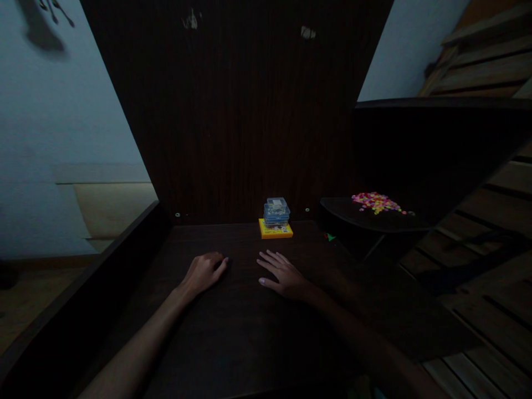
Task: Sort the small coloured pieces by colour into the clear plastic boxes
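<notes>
On the dark wooden desk (233, 343) rest both of my hands. My left hand (203, 271) lies left of the middle with its fingers curled under and its thumb pointing right; nothing shows in it. My right hand (283, 274) is flat on the desktop, fingers spread, holding nothing. Nearest to it, a little farther back, is a yellow box (276, 229) lying flat. Several small clear blue plastic cases (276, 210) are stacked on top of that box, with small contents too fine to make out.
A raised shelf (341, 208) at the right bears a heap of colourful small pieces (377, 201). Below it lies a small green object (330, 237). The desk's back panel (249, 122) rises behind, and a side board (83, 277) edges the left. Wooden slats (490, 199) stand far right.
</notes>
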Tool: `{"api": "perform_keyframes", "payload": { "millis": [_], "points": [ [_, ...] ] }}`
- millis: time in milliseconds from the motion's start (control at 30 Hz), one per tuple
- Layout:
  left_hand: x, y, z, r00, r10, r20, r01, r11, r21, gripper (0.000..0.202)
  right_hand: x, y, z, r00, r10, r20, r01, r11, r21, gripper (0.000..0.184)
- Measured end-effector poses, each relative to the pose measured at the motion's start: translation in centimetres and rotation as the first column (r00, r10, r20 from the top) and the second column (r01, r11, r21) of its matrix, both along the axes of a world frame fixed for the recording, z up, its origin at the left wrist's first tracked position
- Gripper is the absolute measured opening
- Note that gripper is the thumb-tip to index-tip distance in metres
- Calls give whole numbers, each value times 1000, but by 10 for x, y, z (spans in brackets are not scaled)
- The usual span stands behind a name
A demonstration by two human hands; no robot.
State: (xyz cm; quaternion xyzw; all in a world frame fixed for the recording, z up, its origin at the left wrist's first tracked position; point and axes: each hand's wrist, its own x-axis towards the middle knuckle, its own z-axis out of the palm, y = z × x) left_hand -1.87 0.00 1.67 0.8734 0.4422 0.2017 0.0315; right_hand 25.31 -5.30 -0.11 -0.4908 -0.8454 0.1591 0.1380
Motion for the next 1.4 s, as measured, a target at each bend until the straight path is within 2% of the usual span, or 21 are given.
{"api": "perform_keyframes", "payload": {
  "millis": [300, 500, 900, 1400],
  "points": [
    [-2, 0, -5, 999, -42, 28, 41, 998, 46, 36, -1, -1, 1, 1000, 10, 19, -10, 1000, -2, 65],
    [-3, 2, -10, 998, -29, 58, 25, 997, 66, 35, 0, -1, -2, 1000, 11, 18, -12, 1000, 24, 65],
    [-3, -2, -11, 1000, -21, 11, 20, 996, 91, 36, -1, -3, 0, 999, 17, 39, -19, 998, 59, 64],
    [1, -5, -5, 1000, 2, -6, -2, 1000, -12, 37, -3, -4, 0, 999, 4, 36, -6, 998, 55, 64]
  ]
}}
